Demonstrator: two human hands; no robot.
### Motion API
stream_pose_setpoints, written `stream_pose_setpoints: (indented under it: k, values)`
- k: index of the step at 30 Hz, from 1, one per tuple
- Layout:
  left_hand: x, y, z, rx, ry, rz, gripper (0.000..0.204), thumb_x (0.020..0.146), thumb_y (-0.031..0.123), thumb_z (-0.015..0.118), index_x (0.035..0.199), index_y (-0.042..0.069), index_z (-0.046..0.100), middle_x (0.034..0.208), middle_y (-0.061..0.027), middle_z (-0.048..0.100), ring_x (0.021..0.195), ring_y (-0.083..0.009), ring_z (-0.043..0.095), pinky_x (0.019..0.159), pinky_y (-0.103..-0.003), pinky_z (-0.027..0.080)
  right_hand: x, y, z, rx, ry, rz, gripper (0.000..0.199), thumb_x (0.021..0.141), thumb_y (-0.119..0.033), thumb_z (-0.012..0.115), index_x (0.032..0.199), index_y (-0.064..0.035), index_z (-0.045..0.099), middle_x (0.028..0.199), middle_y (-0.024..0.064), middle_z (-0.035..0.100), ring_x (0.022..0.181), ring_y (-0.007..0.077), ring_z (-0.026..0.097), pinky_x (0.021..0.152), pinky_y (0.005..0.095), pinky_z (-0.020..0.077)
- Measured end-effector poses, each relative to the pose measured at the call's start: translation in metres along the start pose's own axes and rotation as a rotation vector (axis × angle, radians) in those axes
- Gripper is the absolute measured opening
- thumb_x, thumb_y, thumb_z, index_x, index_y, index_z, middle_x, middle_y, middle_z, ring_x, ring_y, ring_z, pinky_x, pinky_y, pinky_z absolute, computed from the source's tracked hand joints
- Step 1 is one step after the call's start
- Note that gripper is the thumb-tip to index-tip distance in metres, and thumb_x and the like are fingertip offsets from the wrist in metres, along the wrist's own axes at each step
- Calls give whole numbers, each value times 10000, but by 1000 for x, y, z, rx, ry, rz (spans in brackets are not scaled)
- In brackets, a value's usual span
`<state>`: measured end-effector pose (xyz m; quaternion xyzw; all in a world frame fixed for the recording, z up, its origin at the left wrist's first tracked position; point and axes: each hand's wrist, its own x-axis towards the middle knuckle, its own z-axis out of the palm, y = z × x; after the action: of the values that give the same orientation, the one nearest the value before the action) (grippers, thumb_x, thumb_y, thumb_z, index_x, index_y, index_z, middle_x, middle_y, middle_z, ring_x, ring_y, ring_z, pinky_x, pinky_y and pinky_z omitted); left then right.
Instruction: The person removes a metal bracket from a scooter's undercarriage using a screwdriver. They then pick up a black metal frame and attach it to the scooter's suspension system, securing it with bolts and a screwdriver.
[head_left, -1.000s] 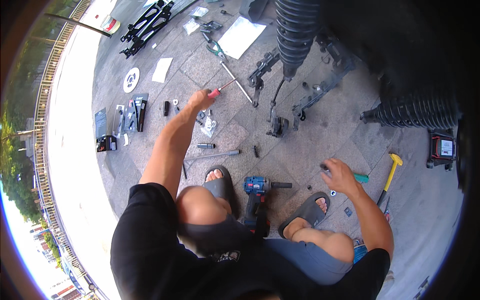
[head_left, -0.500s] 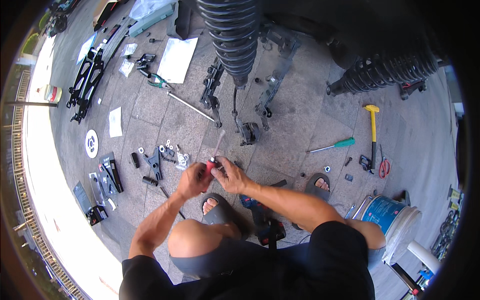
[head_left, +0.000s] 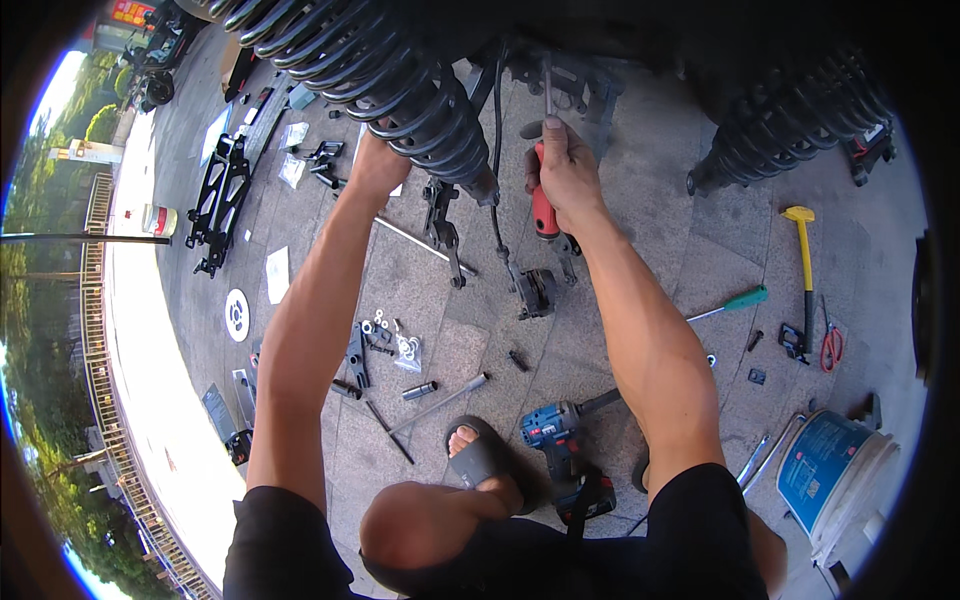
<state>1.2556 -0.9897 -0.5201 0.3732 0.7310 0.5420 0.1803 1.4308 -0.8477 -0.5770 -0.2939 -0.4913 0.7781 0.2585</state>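
Note:
My right hand (head_left: pixel 572 178) is wrapped round the red handle of a screwdriver (head_left: pixel 544 212), with its shaft pointing away from me, up toward the dark underside above. Left of it hangs a black coil-spring shock absorber (head_left: pixel 425 115). My left hand (head_left: pixel 378 165) reaches to the left side of that spring; its fingers are hidden behind the coils. Below the spring, a black linkage bracket (head_left: pixel 440 225) and a caliper-like part on a cable (head_left: pixel 536 292) hang near the paving. A second coil-spring shock absorber (head_left: pixel 790 130) is at the far right.
A blue cordless impact driver (head_left: pixel 552 430) lies between my feet. Rightward are a green-handled screwdriver (head_left: pixel 745 298), a yellow hammer (head_left: pixel 803 250), red-handled scissors (head_left: pixel 831 348) and a bucket (head_left: pixel 835 470). Black frame arms (head_left: pixel 218 200), a white disc (head_left: pixel 237 315) and a long rod (head_left: pixel 425 245) lie left.
My hands have parted and reached forward. My left hand has left the red screwdriver for the spring; my right hand now grips its handle. The view has shifted.

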Motion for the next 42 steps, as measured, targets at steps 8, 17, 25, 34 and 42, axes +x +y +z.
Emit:
stream_pose_setpoints:
  k: [8,17,25,34,42]
  values:
    - [75,19,64,359,-111,277,444,901,400,640,1159,39,638,1148,-193,631,1009,-292,605,900,-361,445,18,5,30,120,-108,56,465,973,-508,474,864,-62,547,595,16,511,458,116,474,432,287,413]
    - [81,19,62,367,-142,305,371,901,335,659,1151,64,622,1018,-171,629,915,-288,604,826,-378,471,32,1,38,175,-78,126,500,951,-553,480,849,-66,522,609,24,519,464,128,484,445,300,436]
    - [79,18,64,331,-133,168,323,931,275,635,1150,39,616,1025,-153,641,915,-243,610,823,-359,479,34,6,43,196,-73,76,486,964,-536,467,827,-73,516,607,23,517,453,125,469,437,292,423]
    - [91,-10,64,661,-47,554,319,846,124,694,1159,154,647,1077,-164,613,862,-309,646,726,-353,540,32,-17,44,51,-11,113,447,1013,-395,391,846,-13,551,583,54,507,437,160,498,426,313,448]
    - [88,-5,70,337,-12,241,294,861,215,691,1152,189,658,1106,-146,590,838,-313,638,741,-338,528,30,-24,52,89,-42,142,438,1005,-455,391,877,-54,512,625,22,482,474,135,463,438,302,402]
